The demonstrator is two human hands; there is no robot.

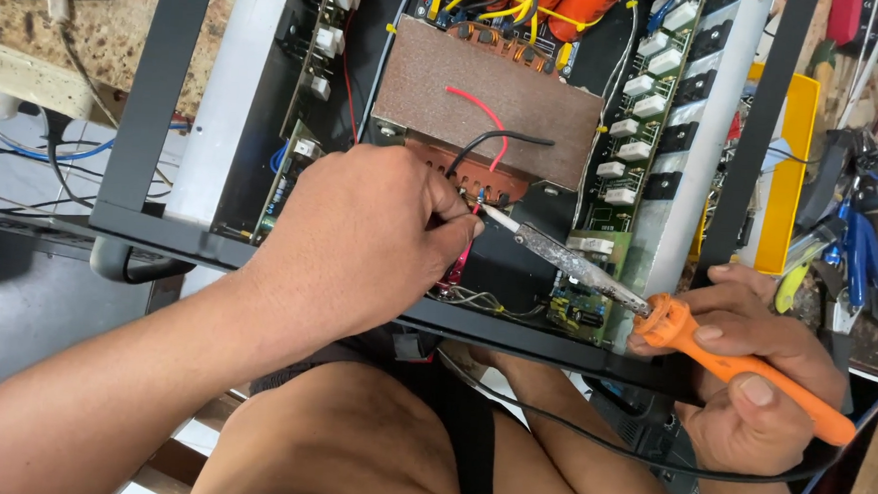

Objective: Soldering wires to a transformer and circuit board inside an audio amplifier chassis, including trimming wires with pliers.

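Over the bench: an open black metal amplifier chassis [156,112] is seen from above, its circuit boards exposed.
Left hand: the left hand [359,243] is laid over the middle of the chassis, with fingers curled and fingertips pressed together at the terminal strip; what is pinched there cannot be told, though a thin black wire [495,140] and a thin red wire [481,109] are seen rising from that spot.
Right hand: the right hand [752,384] is closed around the orange plastic handle of a soldering iron [656,314], gripped at the lower right, outside the chassis rail.
Iron tip: the grey metal shaft is slanted up and left, and its tip is placed just beside the left fingertips, at the copper-coloured terminal strip [463,173].
Transformer: a brown flat-topped transformer block [487,99] is mounted directly above the strip.
Right board: a long green circuit board with white rectangular resistors [647,98] is set upright beside the transformer.
Beyond the chassis: a yellow plastic tray [788,175] and blue-handled pliers [859,254] are left at the right edge.
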